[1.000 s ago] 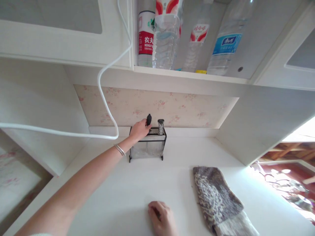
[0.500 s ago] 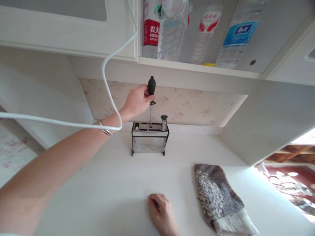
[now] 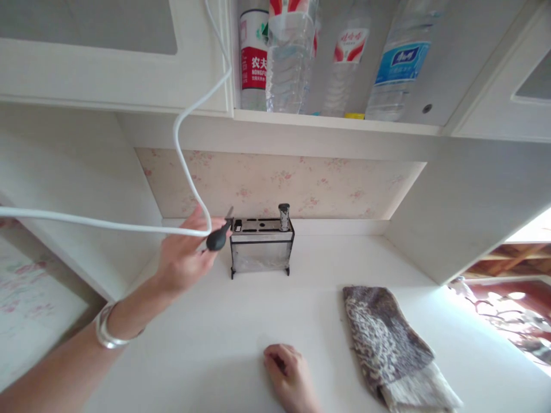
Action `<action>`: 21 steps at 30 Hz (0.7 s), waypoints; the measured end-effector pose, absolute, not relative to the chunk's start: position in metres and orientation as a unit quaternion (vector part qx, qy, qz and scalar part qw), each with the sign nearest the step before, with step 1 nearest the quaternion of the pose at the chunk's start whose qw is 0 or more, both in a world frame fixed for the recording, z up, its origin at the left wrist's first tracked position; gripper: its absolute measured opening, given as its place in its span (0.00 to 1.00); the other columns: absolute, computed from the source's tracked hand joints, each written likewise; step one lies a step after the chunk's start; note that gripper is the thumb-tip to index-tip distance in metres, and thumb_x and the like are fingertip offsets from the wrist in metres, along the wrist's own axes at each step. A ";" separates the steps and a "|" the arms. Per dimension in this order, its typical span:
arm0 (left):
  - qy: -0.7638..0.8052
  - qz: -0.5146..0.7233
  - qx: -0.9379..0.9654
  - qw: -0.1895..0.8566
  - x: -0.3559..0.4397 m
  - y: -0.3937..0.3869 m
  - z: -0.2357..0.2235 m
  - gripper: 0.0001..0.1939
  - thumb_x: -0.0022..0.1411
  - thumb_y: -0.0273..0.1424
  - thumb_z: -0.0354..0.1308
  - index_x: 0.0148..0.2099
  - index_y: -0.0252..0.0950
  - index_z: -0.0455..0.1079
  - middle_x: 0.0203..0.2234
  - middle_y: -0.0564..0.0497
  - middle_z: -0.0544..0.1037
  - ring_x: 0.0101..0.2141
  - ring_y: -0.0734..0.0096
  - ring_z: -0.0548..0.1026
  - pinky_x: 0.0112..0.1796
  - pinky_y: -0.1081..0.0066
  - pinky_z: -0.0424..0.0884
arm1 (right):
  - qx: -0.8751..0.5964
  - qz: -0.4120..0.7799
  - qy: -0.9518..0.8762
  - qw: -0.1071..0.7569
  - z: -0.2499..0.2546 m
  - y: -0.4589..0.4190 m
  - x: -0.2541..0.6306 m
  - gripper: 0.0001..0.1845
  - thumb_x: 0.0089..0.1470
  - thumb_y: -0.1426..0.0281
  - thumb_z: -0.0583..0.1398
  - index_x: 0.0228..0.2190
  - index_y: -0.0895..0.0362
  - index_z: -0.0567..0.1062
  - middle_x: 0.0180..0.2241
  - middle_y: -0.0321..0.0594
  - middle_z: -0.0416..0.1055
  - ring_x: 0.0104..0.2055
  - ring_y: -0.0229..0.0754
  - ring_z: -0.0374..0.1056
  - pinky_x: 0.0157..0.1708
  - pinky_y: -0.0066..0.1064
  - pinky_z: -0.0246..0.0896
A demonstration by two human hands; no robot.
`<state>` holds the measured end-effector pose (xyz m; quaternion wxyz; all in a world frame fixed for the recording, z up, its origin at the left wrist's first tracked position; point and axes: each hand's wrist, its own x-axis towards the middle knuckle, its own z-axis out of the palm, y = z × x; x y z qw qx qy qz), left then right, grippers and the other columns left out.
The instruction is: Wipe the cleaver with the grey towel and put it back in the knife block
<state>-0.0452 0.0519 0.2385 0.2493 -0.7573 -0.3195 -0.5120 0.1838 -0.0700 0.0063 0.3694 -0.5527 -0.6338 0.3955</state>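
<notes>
My left hand point(image 3: 183, 261) is closed around a sharpening steel point(image 3: 217, 238), just left of the knife block. Its black handle points toward me, and a short stretch of the metal rod shows beyond it, pointing up and away. The knife block point(image 3: 260, 236) stands on the counter near the back wall, with a slotted metal top, black frame and clear sides. In its right end a short grey handle with a dark cap point(image 3: 284, 218) stands upright. My right hand point(image 3: 287, 374) rests on the counter with its fingers curled in; nothing shows in it.
A folded grey-brown patterned cloth point(image 3: 383, 338) lies on the counter point(image 3: 206, 338) to the right. A white cable point(image 3: 181, 135) hangs across the view in front of my left hand. Above, several plastic bottles point(image 3: 289, 69) stand in an open cabinet point(image 3: 336, 125).
The sharpening steel has come out of the knife block. My left hand has moved down and left with it, tilting it. My right hand stays in place.
</notes>
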 end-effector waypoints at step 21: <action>-0.525 -0.373 -0.764 0.041 -0.182 -0.130 0.001 0.22 0.63 0.21 0.50 0.54 0.52 0.68 0.57 0.51 0.71 0.54 0.61 0.72 0.47 0.66 0.78 | -0.602 0.205 -0.615 0.466 0.188 0.139 0.224 0.35 0.48 0.56 0.64 0.56 0.50 0.64 0.50 0.44 0.72 0.26 0.40 0.73 0.33 0.35 0.67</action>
